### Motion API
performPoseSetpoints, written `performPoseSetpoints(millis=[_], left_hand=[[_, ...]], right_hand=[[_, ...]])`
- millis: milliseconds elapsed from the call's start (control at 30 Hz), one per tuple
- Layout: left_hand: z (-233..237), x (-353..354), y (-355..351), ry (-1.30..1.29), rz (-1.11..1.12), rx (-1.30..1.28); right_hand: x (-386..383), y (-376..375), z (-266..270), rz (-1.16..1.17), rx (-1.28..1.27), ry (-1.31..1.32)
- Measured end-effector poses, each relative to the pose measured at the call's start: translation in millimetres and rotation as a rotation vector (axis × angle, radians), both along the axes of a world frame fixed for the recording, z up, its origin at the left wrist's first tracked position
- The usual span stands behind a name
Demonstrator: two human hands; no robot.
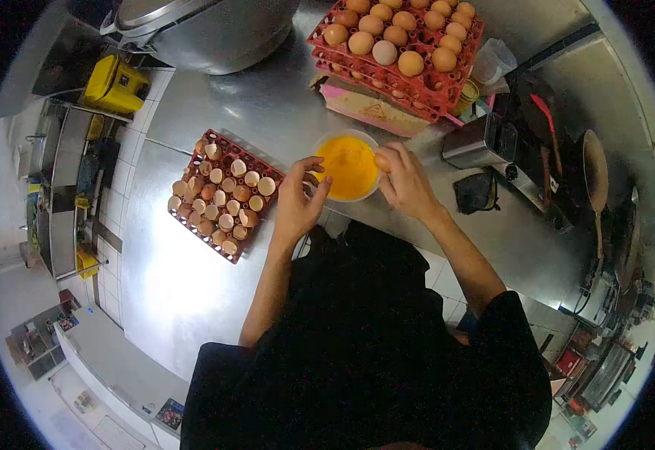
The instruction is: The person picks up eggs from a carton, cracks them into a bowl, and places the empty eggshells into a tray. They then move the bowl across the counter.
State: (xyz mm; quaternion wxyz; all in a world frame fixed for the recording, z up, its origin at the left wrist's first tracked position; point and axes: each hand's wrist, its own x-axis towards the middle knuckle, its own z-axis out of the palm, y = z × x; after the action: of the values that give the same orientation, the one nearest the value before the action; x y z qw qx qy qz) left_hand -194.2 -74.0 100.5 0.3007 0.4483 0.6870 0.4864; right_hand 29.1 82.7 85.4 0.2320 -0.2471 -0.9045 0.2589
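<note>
A clear round bowl [353, 200] of yellow beaten-looking egg [346, 163] stands near the counter's front edge. At its right rim, my right hand [410, 182] has its fingers closed on a brown egg [382, 160], partly hidden by them. My left hand [302, 193] is at the left rim, fingers apart and curved over the bowl, with nothing visible in them. Left of it lies a red egg tray [252, 154] filled with broken eggshells [226, 221]. Behind the bowl, stacked red trays [458, 86] carry several whole brown eggs [410, 64].
The egg stack rests on a cardboard box [372, 106]. A large metal pot [215, 37] stands at the back left. To the right are a metal appliance [470, 142], a black cloth-like item [476, 191] and a pan [591, 169]. The steel counter [155, 247] extends left.
</note>
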Motion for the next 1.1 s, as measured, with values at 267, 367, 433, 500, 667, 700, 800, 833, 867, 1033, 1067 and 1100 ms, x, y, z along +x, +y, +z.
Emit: performPoseSetpoints(millis=[267,367,433,500,667,700,800,833,867,1033,1067,1100], left_hand=[[-7.8,-2.4,-0.1,-0.021,-0.003,-0.005],[-4.1,-3.3,1.4,-0.030,-0.004,-0.005],[-3.0,-1.8,-0.9,-0.042,-0.008,-0.009],[-4.9,-2.0,0.6,-0.064,-0.008,0.018],[-6.2,-2.4,1.4,-0.037,0.005,0.022],[-3.8,-1.9,2.7,-0.015,0.016,0.033],[7.3,0.7,5.0,0.084,-0.015,0.070],[15.4,3.6,8.3,0.084,-0.010,0.072],[24.5,7.2,12.4,0.097,-0.056,0.101],[21.7,2.4,26.0,0.168,-0.218,0.235],[19.7,1.2,25.8,0.091,-0.213,0.180],[18.5,0.7,25.9,0.015,-0.209,0.125]], right_hand=[[-0.6,-2.3,-1.9,-0.026,0.000,0.064],[-1.5,-1.1,0.1,-0.020,-0.012,0.060],[-0.8,-2.3,-0.6,-0.001,-0.025,0.016],[-1.4,-0.1,-2.1,-0.002,-0.025,0.117],[-4.4,-1.6,6.0,-0.003,-0.029,0.006],[-6.4,-1.2,11.2,-0.004,-0.043,0.024],[-15.2,-9.4,27.3,-0.050,-0.180,0.100],[-19.3,-8.7,26.5,-0.045,-0.178,0.099],[-23.3,-7.7,23.7,-0.008,-0.534,0.166],[-36.2,1.1,6.6,0.068,-1.081,0.232],[-37.5,3.0,-0.8,0.085,-0.998,0.165],[-39.1,3.4,-0.7,0.100,-0.914,0.101]])
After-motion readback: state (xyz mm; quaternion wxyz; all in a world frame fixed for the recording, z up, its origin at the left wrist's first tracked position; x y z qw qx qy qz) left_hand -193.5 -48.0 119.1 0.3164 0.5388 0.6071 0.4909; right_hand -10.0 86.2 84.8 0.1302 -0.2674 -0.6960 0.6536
